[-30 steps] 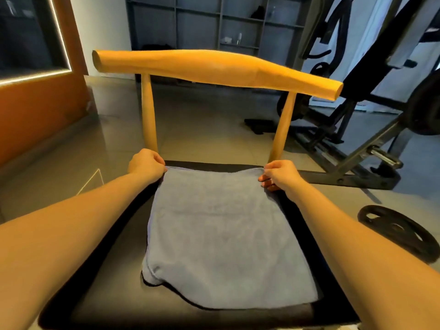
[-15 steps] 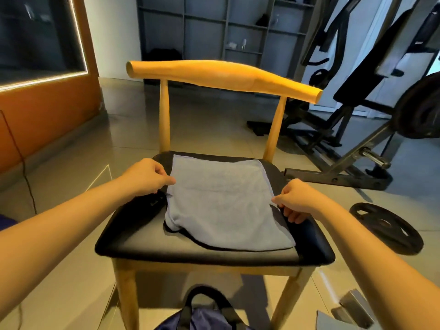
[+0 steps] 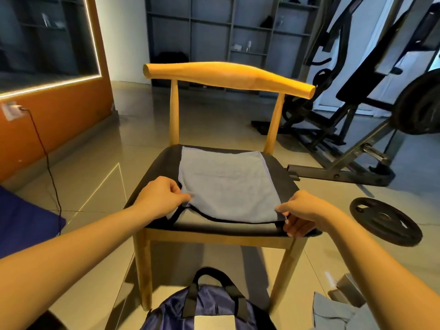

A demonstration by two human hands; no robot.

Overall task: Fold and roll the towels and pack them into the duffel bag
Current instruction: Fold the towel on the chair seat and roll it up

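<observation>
Our left hand (image 3: 159, 198) pinches the near-left corner of the folded grey-blue towel (image 3: 226, 186), and our right hand (image 3: 302, 210) grips the near-right corner with curled fingers. The towel lies flat on the black seat of a wooden chair (image 3: 159, 167). The navy duffel bag (image 3: 207, 306) sits on the floor in front, nearer to us.
</observation>
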